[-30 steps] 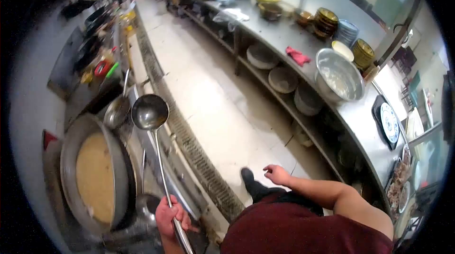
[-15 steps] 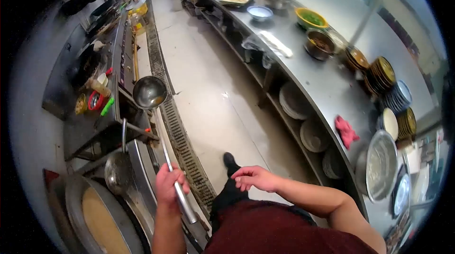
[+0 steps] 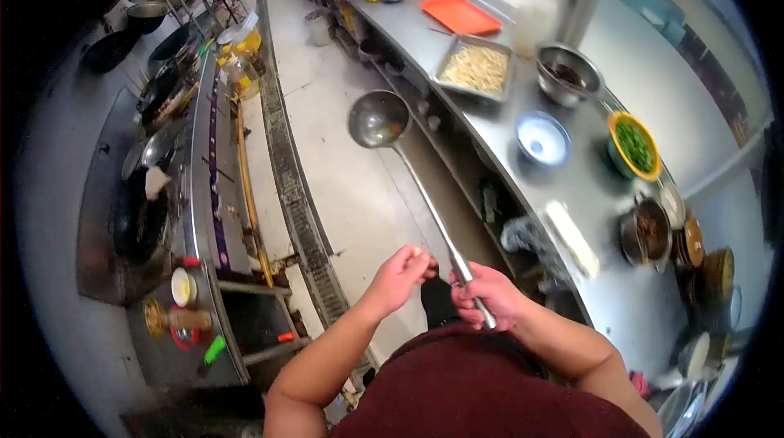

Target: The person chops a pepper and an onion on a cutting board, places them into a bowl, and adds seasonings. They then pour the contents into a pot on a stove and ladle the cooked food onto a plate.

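A metal ladle point(image 3: 379, 119) with a long handle points away from me over the aisle, its round bowl at the far end. My right hand point(image 3: 490, 295) is wrapped round the thick grip at the near end of that handle. Left of the grip, my left hand point(image 3: 402, 279) is held in the air with its fingers curled in, and nothing shows in it. A gap separates it from the ladle. On the counter to the right, a blue-white bowl point(image 3: 543, 140) is near the ladle's side.
A steel counter point(image 3: 523, 193) runs along the right, bearing a tray of pale strips point(image 3: 475, 68), a bowl of chopped greens point(image 3: 634, 148), a pot of brown food point(image 3: 648, 230) and an orange tray point(image 3: 460, 15). Woks point(image 3: 139, 217) line the left stove. A floor drain point(image 3: 298, 209) runs between.
The ladle has passed from my left hand to my right hand and swung right, over the aisle. My left hand has let go and curled. The view has shifted toward the counter.
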Motion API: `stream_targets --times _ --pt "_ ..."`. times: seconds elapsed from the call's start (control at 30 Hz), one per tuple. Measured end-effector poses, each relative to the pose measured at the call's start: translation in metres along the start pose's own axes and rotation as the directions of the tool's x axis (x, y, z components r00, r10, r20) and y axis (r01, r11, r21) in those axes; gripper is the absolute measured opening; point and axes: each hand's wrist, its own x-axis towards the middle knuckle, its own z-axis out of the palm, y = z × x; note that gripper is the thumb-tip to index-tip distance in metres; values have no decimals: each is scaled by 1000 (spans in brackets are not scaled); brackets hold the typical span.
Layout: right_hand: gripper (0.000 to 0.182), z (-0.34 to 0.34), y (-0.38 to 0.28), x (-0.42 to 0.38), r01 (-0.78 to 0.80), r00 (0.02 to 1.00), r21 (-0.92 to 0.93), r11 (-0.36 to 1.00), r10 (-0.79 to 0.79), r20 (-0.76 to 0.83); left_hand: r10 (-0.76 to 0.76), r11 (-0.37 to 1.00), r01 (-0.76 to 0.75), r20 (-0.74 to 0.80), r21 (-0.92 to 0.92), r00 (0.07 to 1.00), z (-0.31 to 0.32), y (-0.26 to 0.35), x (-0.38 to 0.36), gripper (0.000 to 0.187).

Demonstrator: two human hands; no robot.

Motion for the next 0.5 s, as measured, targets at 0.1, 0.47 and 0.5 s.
stream_targets --times 0.1,0.47,0.5 --pt "26 -19 -95 70 -25 997 -65 998 20 -71 -134 990 139 -164 16 977 -100 -1 82 19" --pt "27 2 -380 372 198 966 189 962 -159 -204 -206 971 234 -673 -50 711 -487 99 345 10" --pt "27 3 -394 405 245 956 202 948 -201 -214 -177 979 203 -636 -33 751 -520 117 404 10"
